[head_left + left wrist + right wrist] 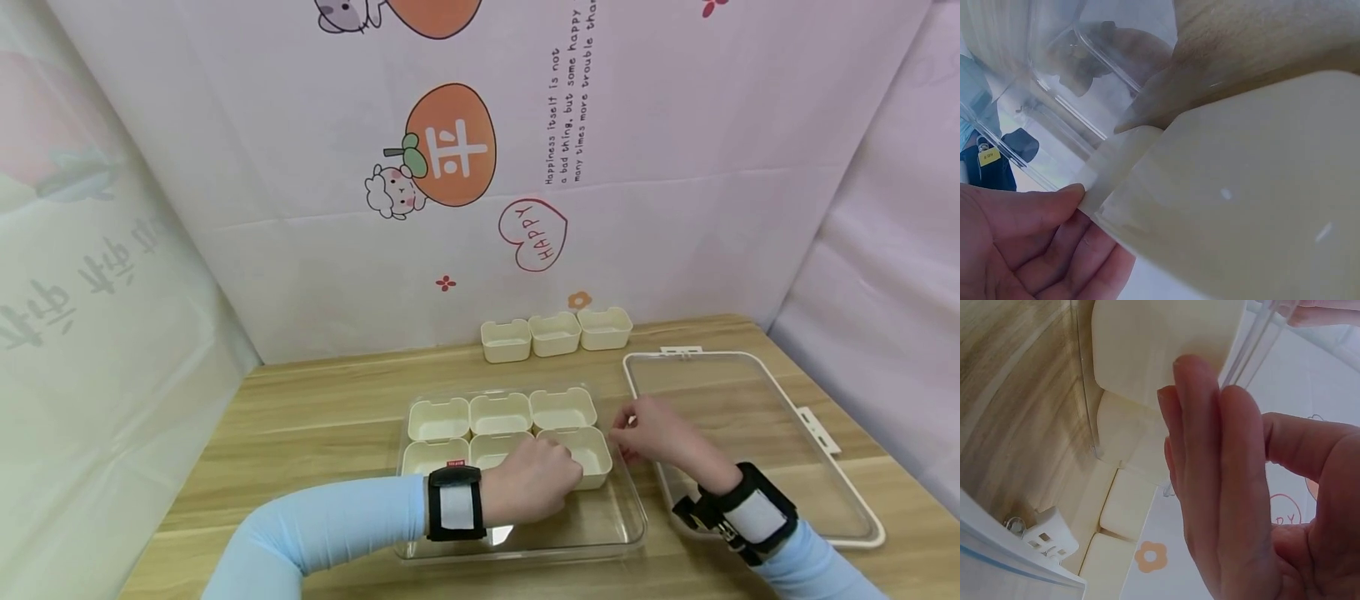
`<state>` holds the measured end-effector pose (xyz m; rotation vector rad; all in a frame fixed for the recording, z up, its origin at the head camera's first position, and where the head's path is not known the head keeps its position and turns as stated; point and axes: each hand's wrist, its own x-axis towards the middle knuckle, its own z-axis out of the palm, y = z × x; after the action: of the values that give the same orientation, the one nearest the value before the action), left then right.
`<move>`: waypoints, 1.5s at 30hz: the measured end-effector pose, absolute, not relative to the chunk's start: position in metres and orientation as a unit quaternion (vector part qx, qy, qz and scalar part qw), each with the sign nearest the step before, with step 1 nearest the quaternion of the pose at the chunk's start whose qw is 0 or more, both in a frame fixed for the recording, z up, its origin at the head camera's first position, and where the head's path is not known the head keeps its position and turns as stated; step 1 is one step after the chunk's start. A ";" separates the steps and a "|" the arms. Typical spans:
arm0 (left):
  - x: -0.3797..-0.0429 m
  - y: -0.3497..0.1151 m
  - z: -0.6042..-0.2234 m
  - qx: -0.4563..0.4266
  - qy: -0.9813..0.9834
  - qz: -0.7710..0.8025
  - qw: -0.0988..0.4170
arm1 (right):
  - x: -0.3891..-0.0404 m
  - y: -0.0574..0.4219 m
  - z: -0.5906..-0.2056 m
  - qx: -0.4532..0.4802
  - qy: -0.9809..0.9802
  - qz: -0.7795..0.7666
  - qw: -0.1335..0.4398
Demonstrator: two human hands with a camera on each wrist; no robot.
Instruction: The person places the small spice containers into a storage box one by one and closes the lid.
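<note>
My left hand (534, 479) reaches over the clear plastic box (555, 552) and pinches the edge of a cream bin (592, 468) at the front right inside it. In the left wrist view the thumb (1054, 209) lies on that bin's rim, with the fingers curled beneath. My right hand (660, 435) is at the box's right side. Its fingers (1200, 469) are fairly straight beside the clear wall, and the thumb is close to the index finger. Several more cream bins, such as one at the back left (438, 419), sit in two rows in the box.
Three cream bins (555, 335) stand in a row at the back of the wooden table (300, 425). A clear lid (750, 408) with a white rim and latches lies on the right. Printed white cloth (315, 208) hangs behind and at both sides.
</note>
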<state>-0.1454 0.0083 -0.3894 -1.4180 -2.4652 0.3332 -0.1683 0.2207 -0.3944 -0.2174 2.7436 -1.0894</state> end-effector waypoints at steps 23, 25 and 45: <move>-0.148 0.007 -0.386 -0.486 -0.862 0.089 0.116 | -0.166 0.217 -0.393 -0.089 0.935 -0.336 0.068; -0.148 0.007 -0.386 -0.488 -0.861 0.085 0.118 | -0.166 0.217 -0.394 -0.089 0.935 -0.335 0.068; -0.157 0.002 -0.372 -0.455 -0.865 0.091 0.189 | -0.164 0.217 -0.395 -0.084 0.936 -0.335 0.066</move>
<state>-0.1567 0.0019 -0.3720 -1.2792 -2.4333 0.2551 -0.1644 0.2167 -0.3952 -0.2542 2.8244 -1.0104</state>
